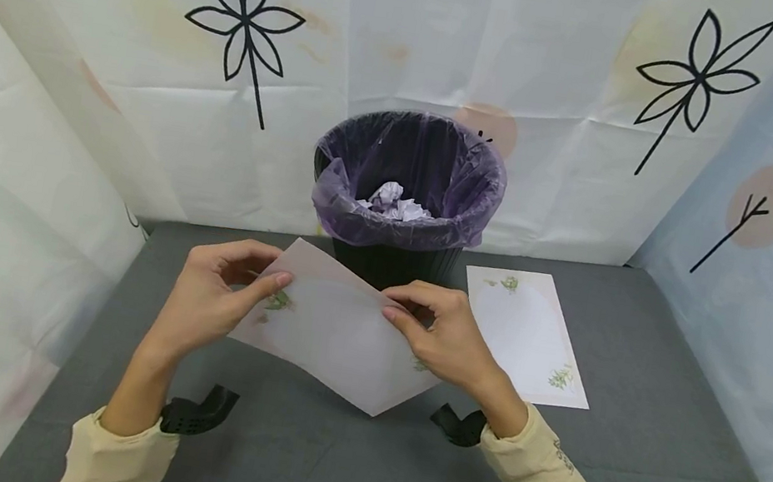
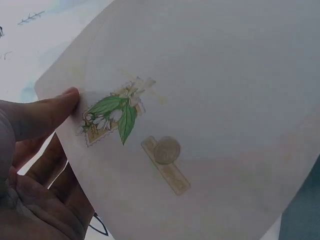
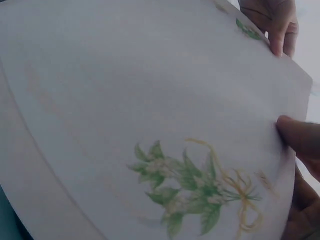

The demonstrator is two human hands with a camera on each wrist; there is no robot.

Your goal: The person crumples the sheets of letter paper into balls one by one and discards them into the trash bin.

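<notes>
A sheet of flower-printed paper (image 1: 342, 327) is held up between both hands, tilted and slightly bowed, above the grey table. My left hand (image 1: 214, 294) pinches its left edge, thumb on the near face and fingers behind. On the right, my right hand (image 1: 443, 334) pinches the upper edge near the right corner. Up close in the left wrist view, the paper (image 2: 210, 100) shows a printed stamp with green leaves beside the left thumb (image 2: 55, 110). A printed green bouquet fills the lower part of the paper (image 3: 125, 100) in the right wrist view.
Behind the hands stands a black bin (image 1: 390, 263) lined with a purple bag (image 1: 457, 202). Crumpled paper (image 1: 393, 202) lies inside it. A second printed sheet (image 1: 523, 338) lies flat on the grey table (image 1: 652, 384) at right. Patterned cloth walls (image 1: 413, 26) enclose the table.
</notes>
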